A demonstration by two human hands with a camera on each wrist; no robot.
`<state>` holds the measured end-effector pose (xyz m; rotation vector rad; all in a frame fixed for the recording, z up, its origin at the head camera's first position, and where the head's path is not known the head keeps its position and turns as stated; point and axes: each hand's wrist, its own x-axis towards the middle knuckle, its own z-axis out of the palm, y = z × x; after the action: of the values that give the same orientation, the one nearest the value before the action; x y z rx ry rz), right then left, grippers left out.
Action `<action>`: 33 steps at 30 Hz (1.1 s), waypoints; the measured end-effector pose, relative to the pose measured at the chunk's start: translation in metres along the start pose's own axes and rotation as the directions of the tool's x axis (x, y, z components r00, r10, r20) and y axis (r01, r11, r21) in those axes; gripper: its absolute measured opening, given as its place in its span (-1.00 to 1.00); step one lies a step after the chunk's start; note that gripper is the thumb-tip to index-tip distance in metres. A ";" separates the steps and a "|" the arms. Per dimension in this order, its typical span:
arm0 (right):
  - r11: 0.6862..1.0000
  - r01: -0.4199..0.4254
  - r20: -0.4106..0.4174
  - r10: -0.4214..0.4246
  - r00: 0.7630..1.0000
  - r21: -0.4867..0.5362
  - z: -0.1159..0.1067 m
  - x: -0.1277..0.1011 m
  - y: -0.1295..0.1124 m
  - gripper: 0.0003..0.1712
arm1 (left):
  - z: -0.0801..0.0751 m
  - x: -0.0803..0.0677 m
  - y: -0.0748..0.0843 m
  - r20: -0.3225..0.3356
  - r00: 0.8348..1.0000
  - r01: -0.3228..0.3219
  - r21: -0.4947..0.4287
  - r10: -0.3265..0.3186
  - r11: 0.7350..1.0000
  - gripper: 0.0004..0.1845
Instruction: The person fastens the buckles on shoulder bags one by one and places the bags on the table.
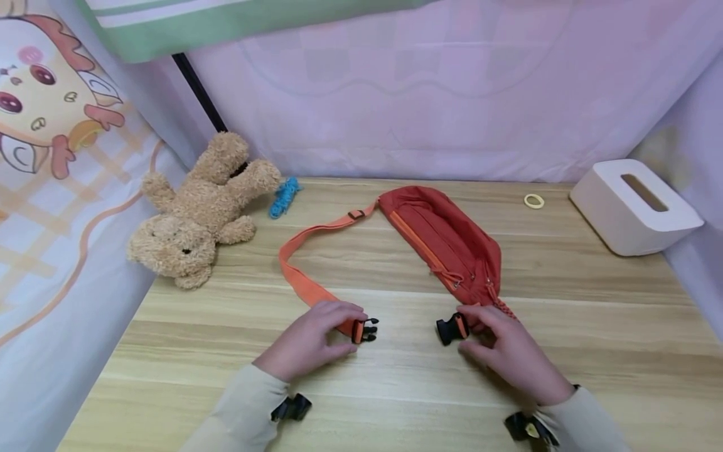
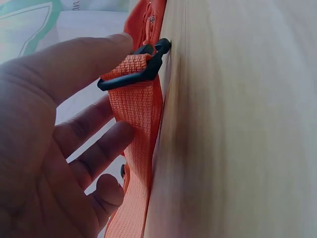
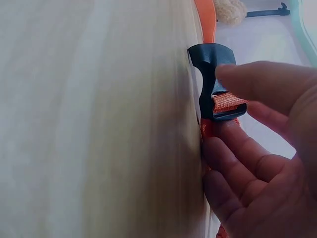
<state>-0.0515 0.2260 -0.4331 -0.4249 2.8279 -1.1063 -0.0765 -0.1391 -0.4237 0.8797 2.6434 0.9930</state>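
Note:
A red waist bag lies on the wooden table, its orange strap looping to the left. My left hand holds the strap end at a black pronged buckle half, thumb and forefinger at its two edges. In the left wrist view its other fingers lie loosely beside the strap. Opposite, my right hand pinches the black socket half, with the thumb against it in the right wrist view. The two halves face each other, apart, low over the table.
A brown teddy bear lies at the left, beside a bundle of blue cord. Toward the back right are a pale yellow ring and a white tissue box. Hanging printed cloth bounds the table behind.

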 end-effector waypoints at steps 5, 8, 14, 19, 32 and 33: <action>0.999 0.040 -0.021 -0.040 0.999 -0.003 0.002 0.003 0.000 -0.37 | 0.002 0.005 -0.001 0.036 0.998 0.043 -0.035 -0.042 0.998 -0.44; 0.999 0.041 -0.019 -0.041 0.999 0.004 0.003 0.004 -0.001 -0.37 | 0.004 0.007 -0.002 0.048 0.998 0.050 -0.038 -0.048 0.998 -0.43; 0.999 0.005 -0.007 -0.005 1.000 0.032 0.004 0.006 -0.003 -0.39 | 0.008 0.010 -0.004 0.055 0.998 0.023 -0.028 -0.022 0.999 -0.49; 0.999 -0.001 -0.016 0.001 1.000 0.050 0.008 0.007 -0.001 -0.40 | 0.011 0.009 -0.005 0.061 0.998 0.031 -0.017 -0.030 0.999 -0.47; 0.999 -0.014 -0.006 0.015 1.000 0.038 0.010 0.008 0.002 -0.41 | 0.015 0.010 -0.009 0.032 0.998 0.054 -0.144 -0.050 0.988 -0.48; 0.999 -0.020 -0.006 0.021 1.000 0.043 0.009 0.007 0.002 -0.41 | 0.016 0.011 -0.009 0.032 0.998 0.060 -0.159 -0.056 0.985 -0.48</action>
<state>-0.0574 0.2196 -0.4409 -0.3888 2.8020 -1.1643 -0.0836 -0.1294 -0.4408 0.7709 2.5092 1.1512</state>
